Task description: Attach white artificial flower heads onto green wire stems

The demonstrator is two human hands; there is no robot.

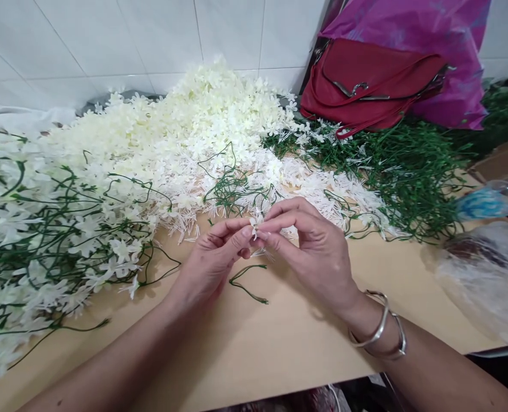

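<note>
1. We see the left hand and right hand meeting fingertip to fingertip above the worktop.
2. Both grips are narrow, pinched together on one small white flower.
3. A thin green stem hangs just below the hands.
4. A heap of white flowers lies behind, finished sprays at left, green stems at right.
5. A red handbag rests against the tiled wall.

text: none readable | labels: none | brands: none | numbers: none | signs: none
</note>
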